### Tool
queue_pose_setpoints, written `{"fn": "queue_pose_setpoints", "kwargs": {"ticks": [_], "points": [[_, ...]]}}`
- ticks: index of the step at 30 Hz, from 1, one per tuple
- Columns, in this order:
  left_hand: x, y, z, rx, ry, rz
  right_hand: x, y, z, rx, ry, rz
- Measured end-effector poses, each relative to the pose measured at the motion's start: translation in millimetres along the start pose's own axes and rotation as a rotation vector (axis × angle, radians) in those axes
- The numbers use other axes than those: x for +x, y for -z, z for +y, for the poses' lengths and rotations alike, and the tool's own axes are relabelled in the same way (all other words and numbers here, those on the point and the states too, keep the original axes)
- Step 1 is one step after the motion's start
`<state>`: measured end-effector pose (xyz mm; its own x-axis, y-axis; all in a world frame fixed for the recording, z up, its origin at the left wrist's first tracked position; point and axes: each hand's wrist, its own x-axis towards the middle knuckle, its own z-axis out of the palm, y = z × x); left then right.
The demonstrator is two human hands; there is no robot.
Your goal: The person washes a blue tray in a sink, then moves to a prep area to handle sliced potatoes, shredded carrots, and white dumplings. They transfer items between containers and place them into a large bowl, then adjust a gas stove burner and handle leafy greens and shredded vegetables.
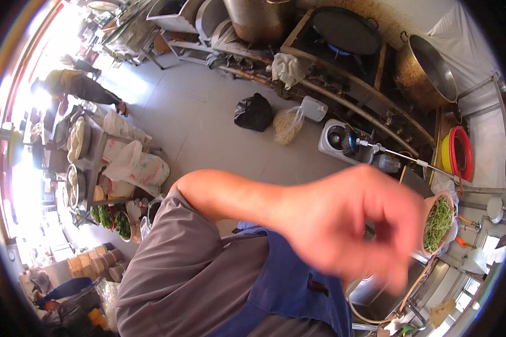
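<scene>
My left hand [362, 227] is raised close before the camera, large and blurred. Its fingers are curled, with a dark gap inside the curl. I see nothing in it, though the blur hides whether the fingertips meet. The bare forearm comes across from a grey sleeve [168, 261] over my blue apron [286, 278]. Behind the fingers, at the right, is a bowl of shredded greens [438, 223] with plastic film around it. A metal sink [373, 297] lies partly hidden below the hand. My right hand is out of view.
A stove carries a black pan [345, 31] over a blue flame and a large metal pot [434, 71]. On the floor are a black bag [253, 112], a clear bag [287, 126] and a plastic jug [313, 108]. A person [82, 86] bends at the left.
</scene>
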<state>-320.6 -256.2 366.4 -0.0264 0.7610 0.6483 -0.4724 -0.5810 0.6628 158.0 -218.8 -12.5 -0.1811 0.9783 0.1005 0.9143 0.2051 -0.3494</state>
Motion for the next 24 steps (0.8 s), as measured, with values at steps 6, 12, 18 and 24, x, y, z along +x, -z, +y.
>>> {"fn": "queue_pose_setpoints", "kwargs": {"ticks": [6, 12, 18, 24], "points": [[-47, 239, -146, 1.184, 0.756, 0.169, 42, -19, -44, 0.015, -0.161, -0.056], [-65, 475, -238, 1.702, 1.195, -0.392, -56, -16, -46, -0.113, -0.589, -0.227], [-41, 591, -289, 1.943, 1.174, -0.739, -164, -5, -47, -0.146, -0.619, -0.366], [-47, 653, -304, 1.874, 1.180, -1.036, -151, -24, -125, -0.029, -0.754, -0.259]]}}
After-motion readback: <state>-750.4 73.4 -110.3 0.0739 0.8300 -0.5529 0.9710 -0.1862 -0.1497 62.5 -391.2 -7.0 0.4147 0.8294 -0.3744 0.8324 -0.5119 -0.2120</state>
